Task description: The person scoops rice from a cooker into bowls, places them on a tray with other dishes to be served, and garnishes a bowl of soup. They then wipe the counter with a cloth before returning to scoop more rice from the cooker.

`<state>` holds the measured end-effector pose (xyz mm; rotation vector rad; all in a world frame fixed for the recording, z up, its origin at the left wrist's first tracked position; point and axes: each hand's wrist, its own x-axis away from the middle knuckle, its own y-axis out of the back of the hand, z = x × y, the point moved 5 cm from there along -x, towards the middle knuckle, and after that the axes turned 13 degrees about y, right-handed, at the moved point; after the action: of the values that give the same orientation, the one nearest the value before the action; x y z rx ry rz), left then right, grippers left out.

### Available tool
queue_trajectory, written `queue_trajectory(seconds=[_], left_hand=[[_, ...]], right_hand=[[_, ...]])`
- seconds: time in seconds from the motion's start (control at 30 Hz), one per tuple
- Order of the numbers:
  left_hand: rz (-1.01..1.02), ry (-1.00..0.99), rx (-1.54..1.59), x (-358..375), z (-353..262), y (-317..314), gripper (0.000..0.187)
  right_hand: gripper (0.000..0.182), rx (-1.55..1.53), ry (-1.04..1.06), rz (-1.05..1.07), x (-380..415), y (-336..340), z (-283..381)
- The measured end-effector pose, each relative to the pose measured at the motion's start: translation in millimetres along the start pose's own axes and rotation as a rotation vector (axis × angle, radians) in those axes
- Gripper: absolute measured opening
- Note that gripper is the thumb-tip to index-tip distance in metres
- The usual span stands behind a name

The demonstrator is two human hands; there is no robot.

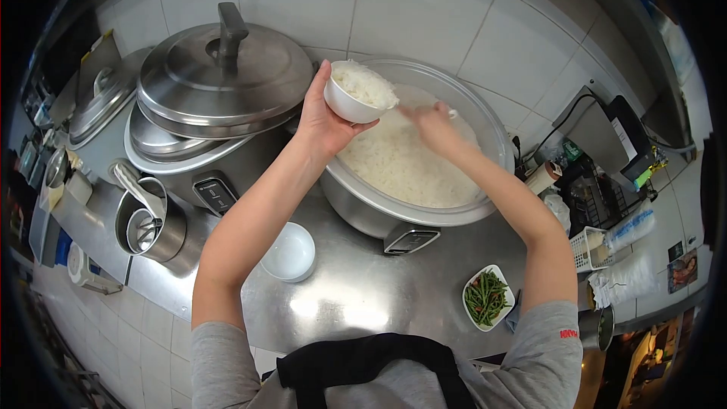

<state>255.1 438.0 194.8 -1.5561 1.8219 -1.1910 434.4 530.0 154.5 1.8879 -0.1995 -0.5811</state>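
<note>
My left hand [327, 123] cups a white bowl [350, 104] from below, tilted over the left rim of a large rice cooker [365, 201]. Cooked rice [366, 83] is heaped above the bowl's edge. To the right, my right hand [436, 129] is closed over the cooker and slightly blurred. A small white end [453, 113] pokes out of its fist, apparently the handle of a utensil whose working part I cannot make out. White rice [409, 170] fills much of the uncovered cooker beneath both hands.
Stacked metal lids [227, 79] rest on a second cooker [261, 163] at left. A metal pot [151, 220] holding utensils stands nearby. On the steel counter [356, 288] are an empty white bowl [289, 251] and a dish of green beans [487, 299]. A white basket [589, 248] sits far right.
</note>
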Motion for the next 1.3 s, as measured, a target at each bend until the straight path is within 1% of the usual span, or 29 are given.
queue_trajectory(seconds=[0.03, 0.07, 0.13, 0.17, 0.23, 0.27, 0.33, 0.37, 0.43, 0.47, 0.53, 0.57, 0.63, 0.67, 0.73, 0.77, 0.83, 0.87, 0.93, 0.97, 1.03, 1.07, 1.13, 1.17, 1.23, 1.3], left_hand=[[0.005, 0.001, 0.006, 0.1, -0.3, 0.9, 0.080], [0.004, 0.004, 0.005, 0.5, -0.2, 2.1, 0.080], [0.036, 0.008, 0.005, 3.6, -2.6, 2.0, 0.079], [0.033, 0.005, 0.006, 6.7, -4.0, 3.6, 0.079], [0.026, 0.002, -0.013, 15.3, -5.8, 3.5, 0.078], [0.025, 0.003, -0.012, 16.0, -7.1, 5.8, 0.078], [0.079, 0.000, -0.066, 16.7, -8.4, 6.6, 0.077], [0.081, 0.014, -0.063, 15.2, -4.0, 7.4, 0.077], [0.036, 0.002, -0.024, 11.6, -4.4, 6.8, 0.076], [0.037, -0.001, -0.029, 12.5, -3.2, 5.0, 0.076], [0.037, 0.025, -0.016, 17.9, 1.6, 1.8, 0.079], [0.032, 0.022, -0.016, 19.0, 0.6, 3.5, 0.079], [0.055, 0.037, -0.036, 19.2, 1.8, 4.1, 0.079], [0.056, 0.036, -0.034, 19.2, 1.5, 4.2, 0.079], [0.024, 0.018, -0.053, 19.3, -0.2, 5.3, 0.072], [0.025, 0.021, -0.052, 18.7, -0.1, 5.7, 0.072], [0.025, 0.017, -0.046, 17.1, -1.5, 7.3, 0.072], [0.025, 0.019, -0.047, 16.8, -1.1, 8.5, 0.072], [0.017, 0.021, -0.044, 16.1, -1.0, 10.0, 0.080], [0.021, 0.021, -0.047, 15.2, -0.8, 9.6, 0.080], [0.007, 0.027, -0.065, 13.0, 1.6, 8.5, 0.080], [0.012, 0.027, -0.067, 10.0, 1.6, 7.7, 0.080], [0.014, 0.044, -0.063, 5.4, 2.9, 10.2, 0.081], [0.014, 0.042, -0.063, 3.4, 3.1, 11.7, 0.081], [-0.016, 0.049, -0.061, 0.6, 5.5, 13.0, 0.081], [-0.020, 0.053, -0.080, -0.9, 11.7, 11.2, 0.080]], right_hand=[[0.053, 0.030, 0.122, 0.082, 1.1, 2.7, 19.1], [0.053, 0.028, 0.119, 0.082, 6.4, 12.6, 27.9], [0.054, -0.020, 0.266, 0.172, 12.8, 28.2, 49.7], [0.054, -0.022, 0.270, 0.170, 18.4, 35.4, 49.5], [0.053, -0.049, 0.464, 0.133, 38.6, 48.2, 46.4], [0.053, -0.050, 0.464, 0.134, 42.5, 49.9, 39.3], [0.052, -0.005, 0.305, 0.010, 44.2, 59.9, 14.0], [0.052, -0.007, 0.294, 0.020, 44.9, 55.0, 8.5], [0.049, -0.073, -0.285, 0.205, 47.1, 26.0, -33.1], [0.049, -0.073, -0.285, 0.200, 49.6, 15.8, -33.6], [0.047, -0.318, -0.195, 0.146, 48.8, 2.8, -17.7], [0.047, -0.323, -0.190, 0.146, 52.6, -1.7, -13.3], [0.043, -0.519, -0.119, 0.130, 58.2, 3.9, 8.6], [0.043, -0.517, -0.118, 0.131, 59.8, 9.1, 14.5], [0.040, -0.742, -0.184, 0.230, 65.4, 11.6, 24.4], [0.040, -0.742, -0.187, 0.231, 68.5, 14.9, 28.3], [0.040, -0.848, -0.126, 0.223, 72.4, 20.2, 37.8], [0.040, -0.849, -0.128, 0.222, 76.1, 23.3, 40.2], [0.040, -0.989, -0.197, 0.386, 86.7, 21.4, 41.9], [0.040, -0.987, -0.199, 0.382, 87.7, 23.6, 39.8], [0.040, -1.208, -0.329, 0.480, 96.7, 20.5, 39.5], [0.040, -1.204, -0.331, 0.476, 97.1, 21.1, 34.7], [0.038, -1.320, -0.387, 0.484, 96.1, 19.1, 25.7], [0.038, -1.320, -0.385, 0.484, 94.6, 22.2, 15.9], [0.036, -1.140, -0.403, 0.347, 81.8, 45.8, -13.5], [0.037, -0.966, -0.342, 0.243, 62.9, 79.8, -35.3]])
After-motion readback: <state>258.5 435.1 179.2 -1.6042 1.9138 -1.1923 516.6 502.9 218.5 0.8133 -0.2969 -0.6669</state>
